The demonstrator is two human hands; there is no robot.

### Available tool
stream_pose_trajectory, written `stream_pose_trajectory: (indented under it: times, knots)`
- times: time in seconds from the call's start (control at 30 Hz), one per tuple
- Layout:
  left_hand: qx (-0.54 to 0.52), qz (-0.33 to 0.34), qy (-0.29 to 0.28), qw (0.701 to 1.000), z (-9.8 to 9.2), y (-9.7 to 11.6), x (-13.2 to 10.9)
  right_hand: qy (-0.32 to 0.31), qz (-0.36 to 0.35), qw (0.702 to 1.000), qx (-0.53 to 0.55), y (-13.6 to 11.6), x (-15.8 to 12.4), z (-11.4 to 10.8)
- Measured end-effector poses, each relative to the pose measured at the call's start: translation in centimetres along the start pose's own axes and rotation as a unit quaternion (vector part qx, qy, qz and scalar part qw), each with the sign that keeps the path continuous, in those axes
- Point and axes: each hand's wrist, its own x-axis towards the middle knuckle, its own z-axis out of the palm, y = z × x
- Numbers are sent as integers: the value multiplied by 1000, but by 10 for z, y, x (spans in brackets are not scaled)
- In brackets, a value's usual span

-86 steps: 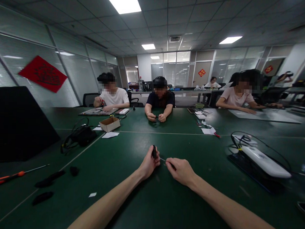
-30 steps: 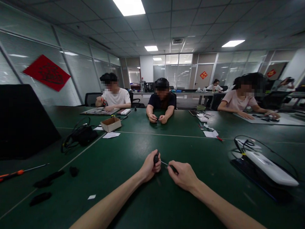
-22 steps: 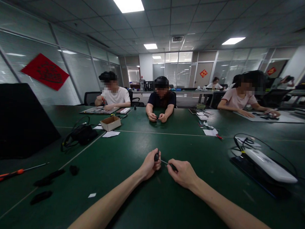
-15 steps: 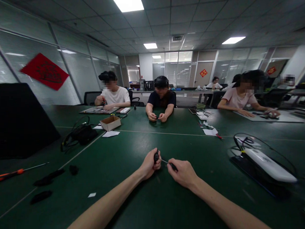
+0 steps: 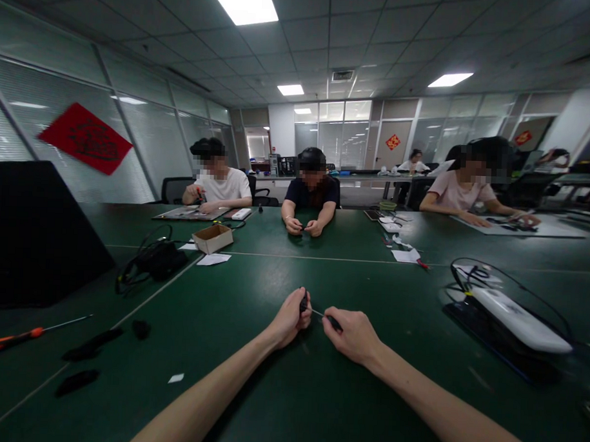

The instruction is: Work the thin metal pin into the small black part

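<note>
Over the green table [image 5: 254,277], my left hand [image 5: 291,319] is closed around a small black part [image 5: 303,302], whose kind I cannot make out. My right hand [image 5: 355,334] grips the dark handle of a screwdriver [image 5: 334,323]. Its thin metal shaft points left and reaches the black part in my left hand. The fingers hide most of the black part, and the shaft's tip does not show.
At left lie an orange-and-black screwdriver [image 5: 34,333], several black pieces [image 5: 141,330] and a white scrap [image 5: 176,378]. A small open box [image 5: 213,238] and a cable bundle [image 5: 153,261] lie beyond. A white device [image 5: 521,319] lies right. Co-workers sit across the table.
Both hands stay nearly in place, with the screwdriver still against the black part. The black part looks slightly turned in my left hand.
</note>
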Motion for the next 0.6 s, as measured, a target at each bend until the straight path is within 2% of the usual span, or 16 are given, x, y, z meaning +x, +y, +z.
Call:
stream_pose_trajectory:
  times: [0.2, 0.6]
  knots:
    - [4, 12, -12, 1000, 1, 1, -2, -1, 3, 1000, -6, 0, 0, -1]
    - [12, 19, -2, 1000, 2, 1, -2, 2, -8, 1000, -22, 0, 0, -1]
